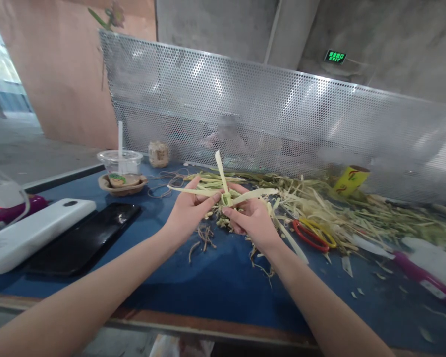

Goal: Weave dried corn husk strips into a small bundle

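Between my two hands, over the middle of the table, is a small woven piece of pale green leaf strips [226,199]. One strip sticks straight up from it and others reach out to the left and right. My left hand [191,206] pinches its left side, thumb on top. On the other side my right hand [250,215] grips it between thumb and fingers. Below and behind the hands lie cut leaf bits and some brown, dry twisted strands [205,237]. The undersides of the fingers are hidden.
Loose leaf strips [293,198] spread across the right, with red-and-yellow-handled scissors [312,235], a yellow roll [351,180] and a purple-handled tool [425,277]. At left are a black phone [87,240], a white power bank [33,235] and a plastic cup [121,166]. A perforated metal screen [245,99] stands behind.
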Demonstrator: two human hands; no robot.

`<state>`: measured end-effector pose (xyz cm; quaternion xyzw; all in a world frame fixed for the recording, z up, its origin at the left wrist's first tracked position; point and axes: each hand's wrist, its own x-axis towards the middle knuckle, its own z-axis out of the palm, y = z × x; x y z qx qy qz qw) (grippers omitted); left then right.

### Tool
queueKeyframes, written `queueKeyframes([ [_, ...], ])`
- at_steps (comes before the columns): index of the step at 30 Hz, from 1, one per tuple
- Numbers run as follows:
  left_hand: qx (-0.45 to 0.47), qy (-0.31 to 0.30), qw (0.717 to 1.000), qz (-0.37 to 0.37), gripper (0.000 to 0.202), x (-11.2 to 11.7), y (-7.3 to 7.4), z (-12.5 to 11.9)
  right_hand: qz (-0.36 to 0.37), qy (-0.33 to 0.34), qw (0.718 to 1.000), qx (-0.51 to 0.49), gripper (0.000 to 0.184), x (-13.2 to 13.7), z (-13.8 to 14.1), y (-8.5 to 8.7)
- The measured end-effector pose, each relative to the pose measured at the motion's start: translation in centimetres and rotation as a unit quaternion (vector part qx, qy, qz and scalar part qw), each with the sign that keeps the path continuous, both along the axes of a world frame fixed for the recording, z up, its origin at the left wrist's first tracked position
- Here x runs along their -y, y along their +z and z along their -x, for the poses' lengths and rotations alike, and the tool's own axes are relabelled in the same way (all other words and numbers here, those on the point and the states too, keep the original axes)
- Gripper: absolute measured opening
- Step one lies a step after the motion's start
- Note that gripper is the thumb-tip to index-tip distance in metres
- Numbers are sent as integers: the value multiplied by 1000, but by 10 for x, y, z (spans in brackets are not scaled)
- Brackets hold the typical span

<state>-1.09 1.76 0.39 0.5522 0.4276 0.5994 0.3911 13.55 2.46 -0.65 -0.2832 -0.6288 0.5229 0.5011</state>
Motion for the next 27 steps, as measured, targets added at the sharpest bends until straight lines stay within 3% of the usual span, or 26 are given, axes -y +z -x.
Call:
queueKeyframes([
  [4, 34, -28, 999, -3, 93, 6, 2, -3, -15, -45, 999, 25, 60, 2, 1, 0],
  [9, -10, 8, 1000, -20, 93, 3, 1, -2, -35, -88, 995, 22, 39, 4, 3, -3],
  [12, 14, 6, 1000, -9, 96, 4, 2, -2, -12, -77, 997, 7, 30, 2, 4, -4],
  [16, 37, -31, 999, -10, 102, 8, 5, -4, 26, -4, 1000, 15, 28, 0, 5, -4],
  [22, 66, 4, 998, -7, 109, 11, 4, -6, 22, -84, 996, -31, 28, -1, 5, -3],
  [25, 104, -1, 995, 5, 108, 11, 10, -1, 17, -58, 998, -15, 27, 0, 3, 0],
  [27, 150, -9, 989, 17, 96, 10, 20, 8, 8, -29, 1000, 9, 24, 1, 0, 2],
])
